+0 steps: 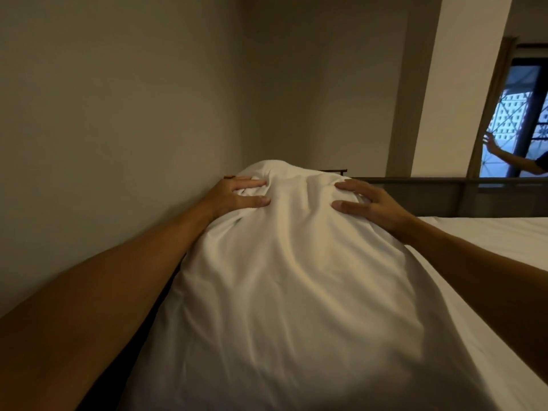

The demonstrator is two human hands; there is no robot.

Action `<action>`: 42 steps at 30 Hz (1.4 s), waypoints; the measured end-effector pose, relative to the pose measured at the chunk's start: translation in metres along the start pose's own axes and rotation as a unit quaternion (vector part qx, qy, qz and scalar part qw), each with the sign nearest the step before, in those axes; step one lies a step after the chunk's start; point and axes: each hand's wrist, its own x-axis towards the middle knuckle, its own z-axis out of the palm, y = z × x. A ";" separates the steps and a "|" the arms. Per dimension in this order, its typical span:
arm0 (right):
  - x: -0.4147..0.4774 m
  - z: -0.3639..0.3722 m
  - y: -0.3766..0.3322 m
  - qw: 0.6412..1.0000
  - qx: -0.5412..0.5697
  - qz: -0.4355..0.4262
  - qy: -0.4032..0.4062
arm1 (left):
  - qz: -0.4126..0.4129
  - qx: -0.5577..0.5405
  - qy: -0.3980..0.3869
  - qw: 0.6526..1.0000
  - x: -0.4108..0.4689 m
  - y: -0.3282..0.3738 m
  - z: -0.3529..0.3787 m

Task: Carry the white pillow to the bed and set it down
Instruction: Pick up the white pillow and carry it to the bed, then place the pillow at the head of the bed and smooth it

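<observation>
- Large white fabric pillow [284, 277] is filling the centre, lying along the white-sheeted bed [489, 241], its far end at 12 o'clock by the dark metal bed rail [444, 194].
- Left hand [234, 197] is gripping the far end at 11 o'clock, fingers curled into bunched cloth.
- Right hand [370, 204] is pressing at 1 o'clock, fingers spread.
- Another person's arm [510, 158] is reaching at 3 o'clock.

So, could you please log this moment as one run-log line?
phase: setting down | white pillow: on bed, by wall | left hand: gripping far end | right hand: fingers spread on top
</observation>
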 end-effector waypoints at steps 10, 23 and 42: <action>0.000 0.039 0.047 0.996 -0.038 0.072 -0.046 | -0.104 -0.039 -0.023 0.994 -0.020 -0.056 0.034; -0.007 0.037 0.079 0.978 -0.103 0.130 -0.124 | -0.135 -0.023 -0.045 0.990 -0.032 -0.082 0.050; 0.050 0.035 0.045 0.952 -0.285 0.067 -0.094 | -0.011 0.299 -0.080 0.951 0.024 -0.028 0.061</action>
